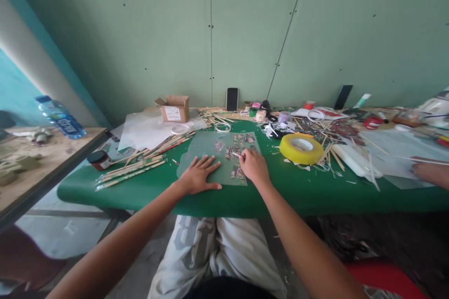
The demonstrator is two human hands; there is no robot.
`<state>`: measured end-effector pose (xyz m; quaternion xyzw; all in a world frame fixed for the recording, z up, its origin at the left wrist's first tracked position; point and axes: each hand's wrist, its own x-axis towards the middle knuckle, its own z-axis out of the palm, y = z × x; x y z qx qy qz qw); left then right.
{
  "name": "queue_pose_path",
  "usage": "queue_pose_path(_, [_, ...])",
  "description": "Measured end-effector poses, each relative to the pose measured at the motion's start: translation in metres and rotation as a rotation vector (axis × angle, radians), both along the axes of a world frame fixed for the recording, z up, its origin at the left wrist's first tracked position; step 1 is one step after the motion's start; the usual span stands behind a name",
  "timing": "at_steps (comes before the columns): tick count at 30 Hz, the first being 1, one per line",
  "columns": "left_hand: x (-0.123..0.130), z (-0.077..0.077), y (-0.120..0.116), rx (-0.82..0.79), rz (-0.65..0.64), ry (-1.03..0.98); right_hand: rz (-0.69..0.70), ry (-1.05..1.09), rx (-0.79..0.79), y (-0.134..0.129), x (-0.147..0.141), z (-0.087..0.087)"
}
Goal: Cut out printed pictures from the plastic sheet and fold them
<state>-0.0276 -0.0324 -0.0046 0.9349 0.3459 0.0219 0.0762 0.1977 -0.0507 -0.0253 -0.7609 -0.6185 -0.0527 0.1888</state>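
A translucent sheet (199, 142) lies on the green tabletop, with small dark, multicoloured pattern pieces (238, 170) on its right part. My left hand (199, 175) rests flat on the sheet's near left side, fingers spread, holding nothing. Over the pattern pieces, my right hand (253, 164) is closed round a slim, pale pen-like tool (237, 154). Its tip points left and down at the sheet. The fingers hide most of it, so its exact kind does not show.
Yellow tape roll (301, 148) sits to the right; thin sticks (135, 168) lie left beside a dark jar (99, 160). A cardboard box (175, 108), an upright phone (232, 99) and small paint pots (260, 115) line the back. Another person's hand (430, 169) is at far right.
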Motion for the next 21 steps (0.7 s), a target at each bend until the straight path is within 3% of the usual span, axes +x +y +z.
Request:
queue_pose_path(4, [-0.009,0.003,0.012,0.014,0.04,-0.07,0.027,0.07,0.016,0.002,0.002,-0.002])
queue_pose_path(8, [-0.007,0.004,0.005,0.027,0.039,-0.175,0.011,0.197,0.084,0.002,0.004,-0.004])
queue_pose_path(16, [-0.01,0.0,-0.006,0.044,0.186,-0.335,-0.252,0.529,0.415,-0.006,0.016,0.0])
queue_pose_path(21, [-0.013,-0.001,-0.004,0.018,0.18,-0.345,-0.359,0.703,0.562,-0.006,0.028,0.002])
